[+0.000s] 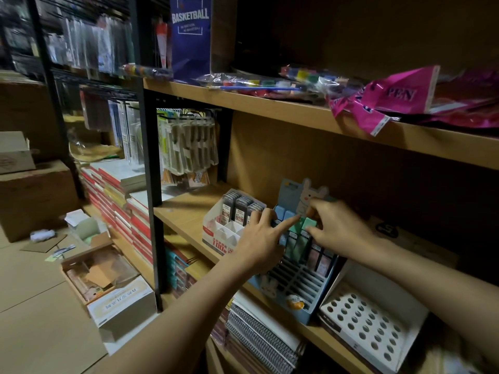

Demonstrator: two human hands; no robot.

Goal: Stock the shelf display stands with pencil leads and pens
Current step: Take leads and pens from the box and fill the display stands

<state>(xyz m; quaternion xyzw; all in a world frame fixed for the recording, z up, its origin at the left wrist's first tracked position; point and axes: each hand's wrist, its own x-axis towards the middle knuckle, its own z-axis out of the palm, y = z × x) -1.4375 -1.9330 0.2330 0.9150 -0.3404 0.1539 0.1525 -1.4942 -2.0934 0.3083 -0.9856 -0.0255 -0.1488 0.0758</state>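
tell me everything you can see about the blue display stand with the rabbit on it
The blue display stand looks like printed cardboard. It sits on the wooden shelf between a white box and a white holed stand. A rabbit card rises at its back, and a smaller rabbit marks the front. Its sloped face is a grid of slots, mostly empty in front; blue, green and pink lead cases fill the back rows. The left hand and right hand both reach in, the right pinching a green case.

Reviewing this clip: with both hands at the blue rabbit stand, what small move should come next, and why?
Probably push the green lead case down into its slot. The right hand pinches it at the top of the blue display stand, where it appears to sit higher than its neighbours, and the left hand points a finger at that row.
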